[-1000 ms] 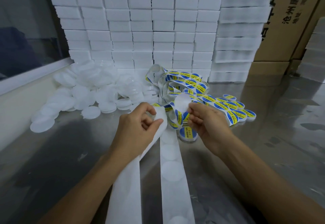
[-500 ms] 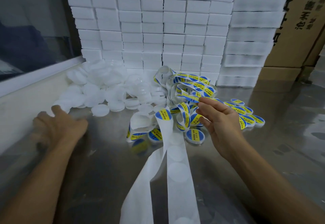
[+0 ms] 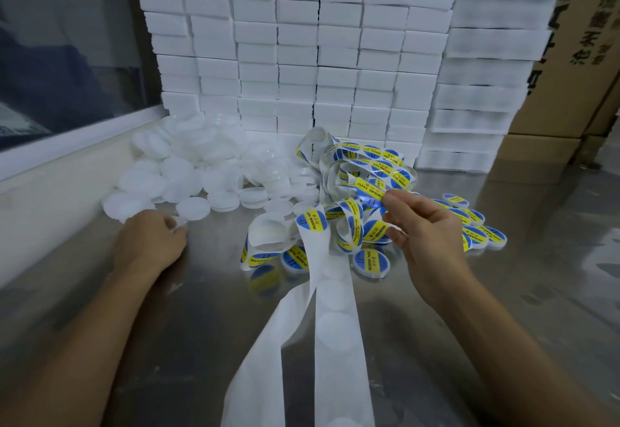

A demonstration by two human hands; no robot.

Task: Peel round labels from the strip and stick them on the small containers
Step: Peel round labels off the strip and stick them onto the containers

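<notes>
Round labels [image 3: 312, 222] are blue with a yellow band and dark lettering; their strip [image 3: 339, 309] is white. At ten o'clock, white containers [image 3: 193, 206]; the surface [image 3: 201, 326] is grey, shiny.

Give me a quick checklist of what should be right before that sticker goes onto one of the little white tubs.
1. Label peeled and in hand: ok. The right hand pinches a round label off the strip.
2. Container picked out: ok. The left hand reaches the unlabelled containers.
3. Container firmly in grip: cannot tell; fingers hide it.
4. Label unwrinkled, sticky side free: cannot tell, it is blurred.
5. Strip within reach: ok, it trails over the table between the arms.
6. Finished containers kept apart: ok, they lie to the right.
</notes>
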